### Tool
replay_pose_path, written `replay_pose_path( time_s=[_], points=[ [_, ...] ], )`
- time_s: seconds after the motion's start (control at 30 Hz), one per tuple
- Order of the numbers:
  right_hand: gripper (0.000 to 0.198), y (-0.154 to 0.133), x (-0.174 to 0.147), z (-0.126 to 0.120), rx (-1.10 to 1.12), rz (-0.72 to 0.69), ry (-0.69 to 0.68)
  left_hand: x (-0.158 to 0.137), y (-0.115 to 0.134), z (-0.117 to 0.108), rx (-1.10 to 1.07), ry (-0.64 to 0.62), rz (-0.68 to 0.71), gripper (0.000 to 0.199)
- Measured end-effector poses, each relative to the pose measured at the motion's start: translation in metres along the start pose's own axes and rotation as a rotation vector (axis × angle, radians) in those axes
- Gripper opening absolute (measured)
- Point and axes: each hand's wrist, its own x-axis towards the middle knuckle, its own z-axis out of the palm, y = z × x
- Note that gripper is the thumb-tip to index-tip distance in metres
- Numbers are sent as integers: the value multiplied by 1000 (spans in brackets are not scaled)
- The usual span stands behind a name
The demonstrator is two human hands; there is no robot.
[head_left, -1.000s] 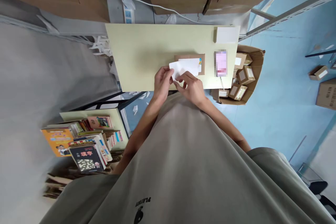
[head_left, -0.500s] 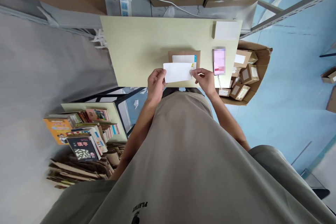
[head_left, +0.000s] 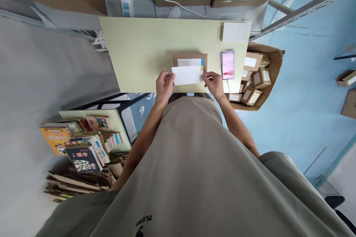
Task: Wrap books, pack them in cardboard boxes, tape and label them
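With the left hand (head_left: 164, 84), pinches the left end of a white sheet (head_left: 187, 75), held over a cardboard box (head_left: 205, 63) near the front edge of the table (head_left: 139, 52); with the right hand (head_left: 214, 84), grasps its right end. Could skew or crease if pulled unevenly.

Soft, even light, faint shadow beside the brown parcel (head_left: 190, 56), partly pixelated phone (head_left: 228, 64), wide-angle edge stretch.

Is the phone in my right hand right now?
No, the phone lies on the table, while your right hand is at one end of the white paper.
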Motion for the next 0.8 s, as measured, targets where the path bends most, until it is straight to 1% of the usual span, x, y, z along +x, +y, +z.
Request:
replay_pose_path(
  time_s=[0.07, 0.23, 0.33, 0.5, 0.63, 0.8],
  points=[
    [37, 4, 7, -1, -36, -13, 19, 14, -10, 5, 55, 15, 18, 49],
    [48, 16, 34, 0, -158, -37, 40, 56, -30, 25, 65, 21, -53, 41],
    [51, 23, 52, 4, -240, -42, 50, 74, -37, 34, 110, 40, -41, 36],
    [37, 32, 69, 13, -356, 4, 101, 80, -46, 38, 171, 58, 7, 33],
    [28, 36, 71, 19, -450, -11, 130, 81, -48, 41, 176, 90, 2, 29],
    [25, 33, 71, 23, -545, 15, 126, 83, -42, 45, 187, 49, 82, 40]
  ],
)
